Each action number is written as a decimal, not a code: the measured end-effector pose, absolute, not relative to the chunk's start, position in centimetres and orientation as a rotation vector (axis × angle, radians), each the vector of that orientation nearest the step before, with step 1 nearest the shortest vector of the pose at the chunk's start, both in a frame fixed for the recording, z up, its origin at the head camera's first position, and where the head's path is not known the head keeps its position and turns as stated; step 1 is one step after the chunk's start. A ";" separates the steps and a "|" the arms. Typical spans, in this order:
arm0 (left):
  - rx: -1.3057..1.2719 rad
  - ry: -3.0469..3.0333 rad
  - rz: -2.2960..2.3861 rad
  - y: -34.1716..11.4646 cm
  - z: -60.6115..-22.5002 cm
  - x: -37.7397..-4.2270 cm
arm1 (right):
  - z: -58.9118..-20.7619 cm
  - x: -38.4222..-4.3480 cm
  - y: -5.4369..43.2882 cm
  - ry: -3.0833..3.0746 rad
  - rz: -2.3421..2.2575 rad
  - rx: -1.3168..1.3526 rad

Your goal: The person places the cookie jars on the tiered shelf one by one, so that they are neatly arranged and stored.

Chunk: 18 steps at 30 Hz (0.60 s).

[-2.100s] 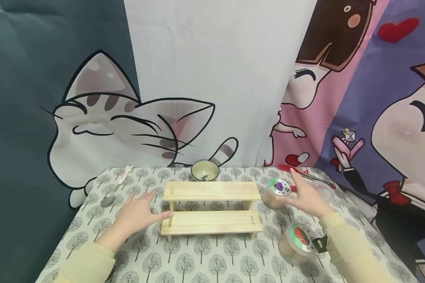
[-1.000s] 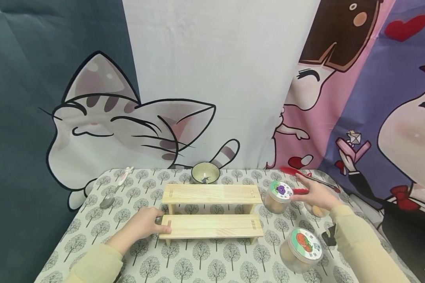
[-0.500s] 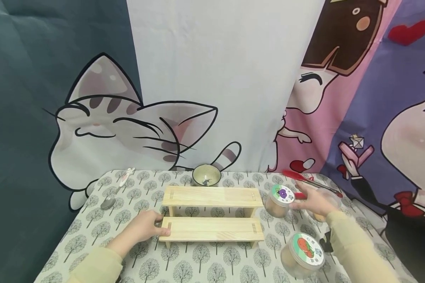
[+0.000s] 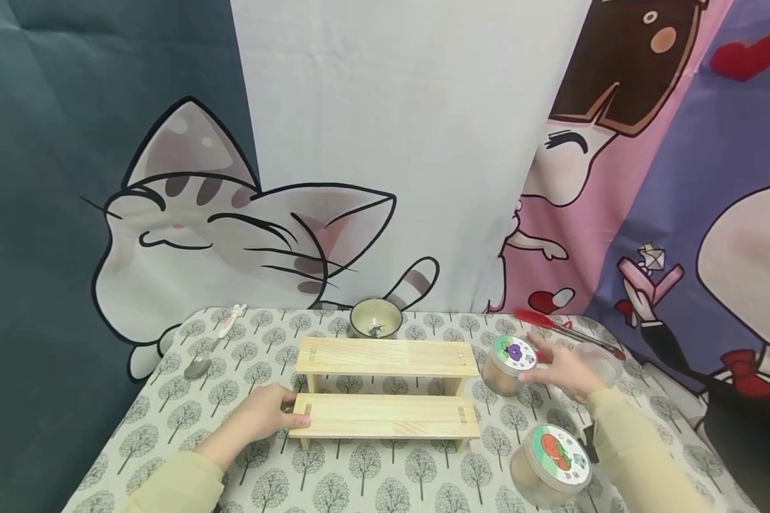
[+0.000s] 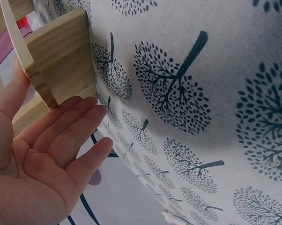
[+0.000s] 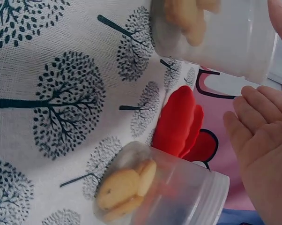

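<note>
My left hand (image 4: 266,413) holds the left end of the lower step of a pale two-step wooden stand (image 4: 385,417). Its thumb lies on top and the fingers are underneath, as the left wrist view (image 5: 61,51) also shows of the wooden stand's end. On the right, my right hand (image 4: 561,367) spans the side of a clear jar (image 4: 503,374) whose lid carries a purple picture. In the right wrist view the thumb overlaps the lid of this jar (image 6: 225,37), while relaxed fingers (image 6: 258,108) lie close below. Biscuits show inside it.
A larger jar (image 4: 542,477) with a red-fruit lid stands nearer. Beyond the right hand are another biscuit jar (image 4: 599,363) and red-tipped tongs (image 4: 567,331). A bowl (image 4: 376,318) sits behind the stand, a spoon (image 4: 199,365) lies left, and a printed cloth (image 4: 334,491) covers the table.
My left hand has come down from above the stand onto its lower step. My right hand has moved down and in around the purple-lid jar, which stays in place.
</note>
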<state>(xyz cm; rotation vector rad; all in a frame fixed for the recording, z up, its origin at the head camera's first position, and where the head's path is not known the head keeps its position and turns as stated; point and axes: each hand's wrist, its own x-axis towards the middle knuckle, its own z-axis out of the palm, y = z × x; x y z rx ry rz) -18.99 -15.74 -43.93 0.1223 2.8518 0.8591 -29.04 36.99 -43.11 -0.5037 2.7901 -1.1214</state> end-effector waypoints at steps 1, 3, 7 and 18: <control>0.119 2.849 0.860 -15.7 -43.8 -19.0 | -43.2 -29.1 37.0 2.803 -1.105 -0.516; 0.115 2.846 0.862 -15.6 -43.7 -19.0 | -43.5 -29.2 37.0 2.848 -1.043 -0.537; 0.109 2.839 0.850 -15.5 -43.6 -19.0 | -44.3 -29.3 37.1 2.947 -0.924 -0.533; 0.078 2.840 0.871 -15.6 -43.6 -19.2 | -44.1 -29.7 37.0 2.892 -1.024 -0.546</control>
